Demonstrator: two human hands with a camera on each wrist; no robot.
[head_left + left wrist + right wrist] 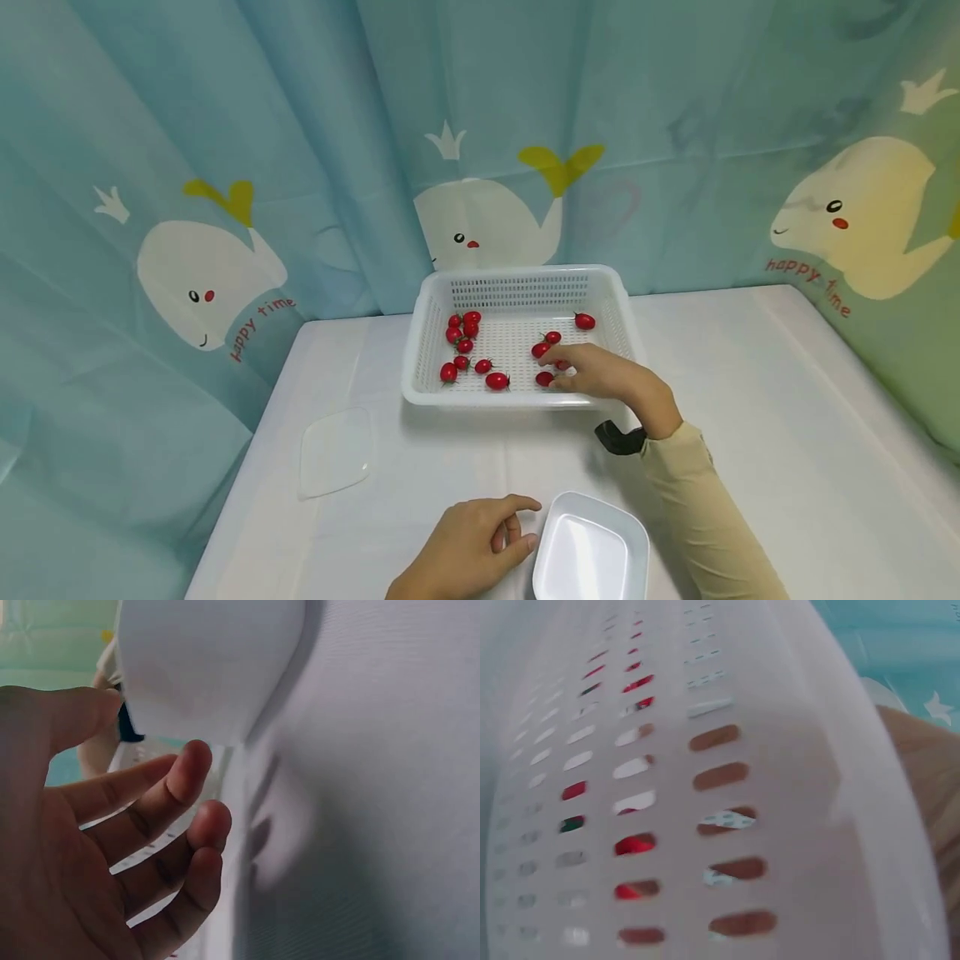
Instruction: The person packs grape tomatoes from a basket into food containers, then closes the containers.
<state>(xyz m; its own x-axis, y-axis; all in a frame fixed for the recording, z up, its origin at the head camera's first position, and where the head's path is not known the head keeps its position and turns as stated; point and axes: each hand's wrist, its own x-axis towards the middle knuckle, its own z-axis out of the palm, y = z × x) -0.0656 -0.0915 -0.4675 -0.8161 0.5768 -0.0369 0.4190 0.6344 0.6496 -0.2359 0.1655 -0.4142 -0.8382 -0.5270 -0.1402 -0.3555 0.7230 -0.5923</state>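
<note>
Picture a clock face centred on the white, rectangular, perforated plastic basket (517,399), with 12 at the far side. The small red oval tomatoes with green stems (497,381) are all inside it: a bunch around 9 o'clock, a few more strung from 8 to 7, a handful near 4, plus a single one off on its own between 2 and 3.

The right hand (600,372) is in there around 4 o'clock, right over that handful. Thumb and index finger are spread, with a gap between the tips and tomatoes just beside them. Can't tell if skin is actually touching fruit, and the other fingers are hidden. The right wrist view is mostly basket wall, with bits of red and finger peeking through the slots. A black band (619,437) and a beige sleeve (697,492) sit behind that hand.

The left hand (472,542) has nothing in it, thumb and index apart, other fingers loosely bent. It's just off the 9 o'clock side of a white, round-cornered square dish (585,558); can't tell whether it touches. The dish sits between 5 and 6, and a clear, flat, round-cornered panel (336,452) lies near 8 on the white-covered table (750,375).
</note>
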